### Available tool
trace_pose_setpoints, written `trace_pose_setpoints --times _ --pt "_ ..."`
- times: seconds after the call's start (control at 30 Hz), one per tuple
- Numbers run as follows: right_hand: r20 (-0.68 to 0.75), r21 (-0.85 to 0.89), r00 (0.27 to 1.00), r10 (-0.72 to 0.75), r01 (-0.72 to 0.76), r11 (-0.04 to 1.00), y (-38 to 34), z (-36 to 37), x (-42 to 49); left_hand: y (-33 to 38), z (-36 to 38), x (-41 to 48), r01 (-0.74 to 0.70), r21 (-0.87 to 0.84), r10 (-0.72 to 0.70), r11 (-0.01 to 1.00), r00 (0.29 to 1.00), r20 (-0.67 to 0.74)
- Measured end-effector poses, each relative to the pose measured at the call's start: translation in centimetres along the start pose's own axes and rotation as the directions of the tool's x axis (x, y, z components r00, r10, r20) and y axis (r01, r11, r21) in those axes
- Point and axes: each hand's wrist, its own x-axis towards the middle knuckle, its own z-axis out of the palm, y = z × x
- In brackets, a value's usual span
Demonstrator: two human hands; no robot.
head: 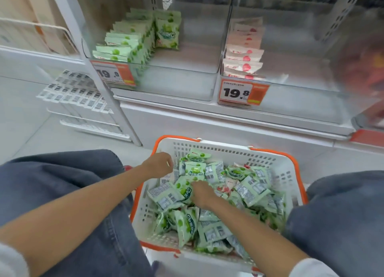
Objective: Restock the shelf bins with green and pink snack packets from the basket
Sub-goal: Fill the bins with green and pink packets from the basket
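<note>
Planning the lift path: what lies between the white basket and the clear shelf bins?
Head view: nothing but the white cabinet front between basket and bins.

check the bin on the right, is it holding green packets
No, the right bin holds a row of pink packets; the green packets stand in the left bin.

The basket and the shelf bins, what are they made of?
The basket looks like hard white plastic with a matte finish: moulded slots pierce its walls, orange rim on top. The shelf bins seem clear, glossy plastic, maybe acrylic: you see packets through them.
</note>
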Motion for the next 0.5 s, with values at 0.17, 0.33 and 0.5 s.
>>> trace_pose_setpoints --times 0.17,0.33,0.5 --pt "-0.062 0.082 0.998 0.009 -0.004 0.997 0.4 0.6 0.8 -0.1 -0.1 -0.1 0.008 -0.053 -0.006 0.999 0.999 0.033" --pt "-0.124 0.235 0.992 -0.009 0.038 0.971 0.4 -0.2 0.0 0.1 0.0 -0.1 0.033 -0.093 -0.030 0.995 0.999 0.032" --pt "-0.237 0.594 0.968 0.082 0.077 0.801 0.4 -6.0 -1.4 0.9 0.0 -0.1 0.050 -0.211 -0.072 0.976 0.992 -0.099"
